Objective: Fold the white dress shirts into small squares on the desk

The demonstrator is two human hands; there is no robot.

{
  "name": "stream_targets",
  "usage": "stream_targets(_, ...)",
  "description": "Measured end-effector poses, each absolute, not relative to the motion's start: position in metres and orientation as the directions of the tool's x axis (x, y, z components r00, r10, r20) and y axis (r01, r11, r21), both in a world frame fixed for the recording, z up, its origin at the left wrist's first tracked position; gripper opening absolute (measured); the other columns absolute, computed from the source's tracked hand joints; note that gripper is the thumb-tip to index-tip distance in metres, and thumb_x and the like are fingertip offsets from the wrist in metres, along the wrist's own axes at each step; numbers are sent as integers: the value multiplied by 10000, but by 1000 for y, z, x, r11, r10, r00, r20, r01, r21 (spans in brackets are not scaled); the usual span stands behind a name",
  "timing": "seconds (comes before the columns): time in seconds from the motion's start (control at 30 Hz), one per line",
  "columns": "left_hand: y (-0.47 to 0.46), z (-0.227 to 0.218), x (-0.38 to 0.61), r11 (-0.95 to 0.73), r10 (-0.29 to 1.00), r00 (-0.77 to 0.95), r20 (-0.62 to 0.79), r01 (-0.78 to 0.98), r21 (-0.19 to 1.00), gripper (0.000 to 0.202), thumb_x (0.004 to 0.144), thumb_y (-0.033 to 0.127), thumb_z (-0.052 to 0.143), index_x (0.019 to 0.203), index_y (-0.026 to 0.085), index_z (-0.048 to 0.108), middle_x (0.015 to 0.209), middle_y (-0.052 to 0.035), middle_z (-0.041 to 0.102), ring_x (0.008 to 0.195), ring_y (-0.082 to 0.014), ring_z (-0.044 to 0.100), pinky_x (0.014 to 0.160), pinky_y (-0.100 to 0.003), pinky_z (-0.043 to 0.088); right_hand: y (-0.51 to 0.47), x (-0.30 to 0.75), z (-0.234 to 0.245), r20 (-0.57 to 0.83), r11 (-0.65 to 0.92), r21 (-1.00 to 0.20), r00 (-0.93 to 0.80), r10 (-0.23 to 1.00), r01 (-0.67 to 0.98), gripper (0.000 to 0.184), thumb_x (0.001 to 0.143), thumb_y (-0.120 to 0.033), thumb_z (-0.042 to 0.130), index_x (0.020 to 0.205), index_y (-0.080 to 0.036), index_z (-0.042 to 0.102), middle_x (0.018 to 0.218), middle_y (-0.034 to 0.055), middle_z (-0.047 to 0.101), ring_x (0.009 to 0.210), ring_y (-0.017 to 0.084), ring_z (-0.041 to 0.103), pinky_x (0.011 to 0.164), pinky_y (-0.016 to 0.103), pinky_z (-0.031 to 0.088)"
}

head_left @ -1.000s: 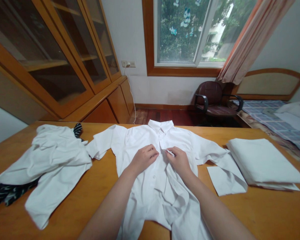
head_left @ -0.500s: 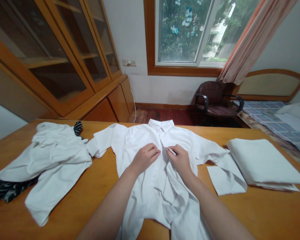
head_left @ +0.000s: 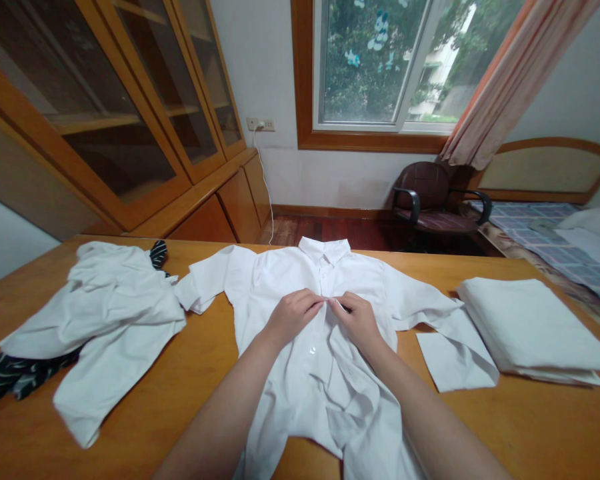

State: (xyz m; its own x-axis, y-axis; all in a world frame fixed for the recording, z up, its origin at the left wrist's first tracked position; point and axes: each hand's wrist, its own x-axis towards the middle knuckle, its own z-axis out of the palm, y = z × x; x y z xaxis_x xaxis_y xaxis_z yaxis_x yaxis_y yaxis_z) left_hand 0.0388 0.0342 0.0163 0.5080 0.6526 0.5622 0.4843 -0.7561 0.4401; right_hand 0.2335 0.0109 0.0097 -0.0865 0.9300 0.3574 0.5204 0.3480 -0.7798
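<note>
Buttoning seemingly just begun: pinches placket of white shirt (head_left: 325, 387) with left hand (head_left: 293, 313) and right hand (head_left: 357, 319), fingertips together, at middle of surface (head_left: 210, 360), lower front unfastened toward 6 o'clock; folded stack (head_left: 520, 320) at 3 o'clock, crumpled heap (head_left: 115, 313) at 9 o'clock.

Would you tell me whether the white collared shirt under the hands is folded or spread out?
Spread out: the white collared shirt lies flat on the wooden table, sleeves out sideways.

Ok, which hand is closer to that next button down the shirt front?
Left, probably. The left hand and right hand both pinch the white shirt at the chest, but the button lies just below the left hand's heel.
</note>
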Motion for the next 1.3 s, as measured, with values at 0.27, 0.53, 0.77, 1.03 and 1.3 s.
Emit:
stream_targets(0.27,36,11,41,-672,740,436,512,450,588,122,959,241,582,969,214,700,908,-26,744,851,-158,706,790,-281,564,11,234,13,308,299,-828,-62,950,474,332,942,-413,565,799,-227,800,619,8,613,605,158,568,606,260,411)
stream_targets(0.53,37,12,42,-630,774,424,470,443,639,82,937,252,616,966,207,678,898,-15,717,826,-147,679,775,-267,549,13,236,10,317,322,-822,-92,944,470,303,941,-361,568,792,-225,795,614,0,588,609,152,560,604,258,395)
stream_targets(0.77,38,10,41,-611,790,409,458,448,653,80,927,267,629,961,201,659,873,-12,680,798,-142,654,739,-265,540,12,235,11,320,336,-818,-116,940,467,306,948,-349,554,808,-225,797,619,0,577,613,148,559,595,258,392)
stream_targets(1.03,38,13,40,-635,771,417,481,451,627,111,946,283,606,944,195,675,890,-36,692,809,-152,654,731,-275,533,12,236,12,326,343,-805,-121,937,484,309,948,-359,551,811,-229,795,610,-3,565,609,150,553,595,260,399)
stream_targets(1.3,37,13,40,-622,782,403,476,447,643,82,931,251,622,916,183,665,858,-22,667,751,-123,637,692,-235,538,12,236,11,322,353,-797,-150,935,489,294,948,-347,550,847,-236,804,626,1,584,622,151,567,601,257,397)
